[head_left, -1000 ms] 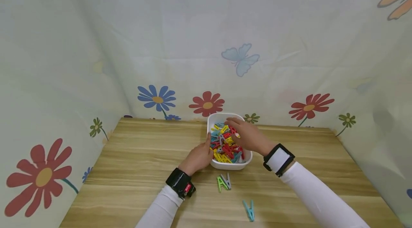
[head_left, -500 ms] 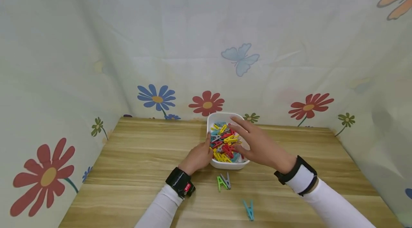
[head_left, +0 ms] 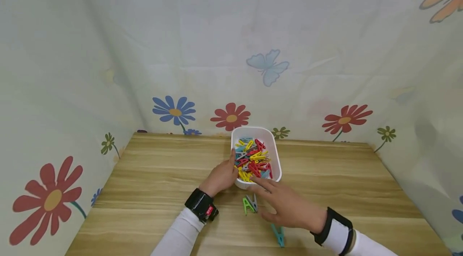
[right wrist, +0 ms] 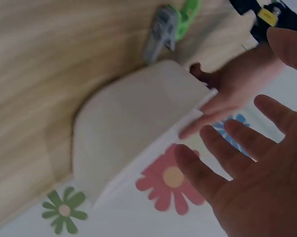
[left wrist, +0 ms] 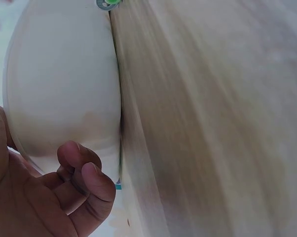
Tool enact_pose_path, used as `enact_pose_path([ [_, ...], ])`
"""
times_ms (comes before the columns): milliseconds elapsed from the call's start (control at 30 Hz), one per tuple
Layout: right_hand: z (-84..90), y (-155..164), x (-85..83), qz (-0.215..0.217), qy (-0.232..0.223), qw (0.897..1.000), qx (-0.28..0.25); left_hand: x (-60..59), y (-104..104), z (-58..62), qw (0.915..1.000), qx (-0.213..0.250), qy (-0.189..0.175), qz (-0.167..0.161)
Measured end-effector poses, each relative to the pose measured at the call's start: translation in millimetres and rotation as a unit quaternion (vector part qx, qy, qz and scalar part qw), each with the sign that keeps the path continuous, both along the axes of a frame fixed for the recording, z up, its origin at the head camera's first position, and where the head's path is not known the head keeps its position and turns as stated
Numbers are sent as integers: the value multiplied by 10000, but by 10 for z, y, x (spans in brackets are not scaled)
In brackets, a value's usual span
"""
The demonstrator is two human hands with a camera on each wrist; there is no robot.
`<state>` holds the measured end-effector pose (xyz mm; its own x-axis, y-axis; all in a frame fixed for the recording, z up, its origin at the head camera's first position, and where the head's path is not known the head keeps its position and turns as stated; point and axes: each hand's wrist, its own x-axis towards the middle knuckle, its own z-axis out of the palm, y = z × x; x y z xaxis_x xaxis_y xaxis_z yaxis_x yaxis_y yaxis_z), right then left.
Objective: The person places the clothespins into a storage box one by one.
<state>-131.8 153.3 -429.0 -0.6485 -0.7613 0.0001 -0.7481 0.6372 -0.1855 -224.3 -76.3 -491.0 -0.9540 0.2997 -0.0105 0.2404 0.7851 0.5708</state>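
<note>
A white bin (head_left: 276, 155) full of red, yellow, blue and grey clothespins (head_left: 253, 159) stands at the middle back of the wooden table (head_left: 162, 175). My left hand (head_left: 223, 173) grips the bin's left side, with the thumb at the rim. The left wrist view shows my curled fingers (left wrist: 87, 180) against the bin wall (left wrist: 64, 89). In front of the bin my right hand (head_left: 278, 203) hovers with fingers spread and holds nothing. It is just right of a green and grey clothespin pair (head_left: 250, 204). In the right wrist view the palm (right wrist: 259, 182) faces the bin (right wrist: 133, 128).
A teal clothespin (head_left: 279, 236) lies on the table near my right wrist. Flower-print cloth walls (head_left: 231, 67) close in the back and both sides. Bare tabletop stretches left and right of the bin.
My right hand has pulled back from over the bin toward me and now hovers low over the table by the loose clothespins. The left hand has stayed on the bin.
</note>
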Motion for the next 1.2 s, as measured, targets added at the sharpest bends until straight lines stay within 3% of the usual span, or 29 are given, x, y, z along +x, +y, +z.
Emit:
enact_pose_path([
  [100, -108, 17, 15, -51, -256, 9993, 285, -12, 2, -29, 10000, -66, -1, 17],
  [200, -172, 30, 31, -52, -188, 9988, 447, -26, 2, -51, 9999, -122, 86, 22],
  [433, -261, 32, 86, 226, 215, 9995, 111, -45, -10, -77, 9998, -159, 150, -21],
  [700, -375, 22, 134, 127, -541, 9965, 624, -60, -10, -82, 9999, -144, 70, 0],
  [1000, -457, 15, 127, 399, -188, 9980, 462, -56, -14, -50, 9999, -99, -34, 26],
  [1200, -508, -4, 129, 350, -215, 9987, 296, -32, -8, -48, 9999, 18, -156, 53],
])
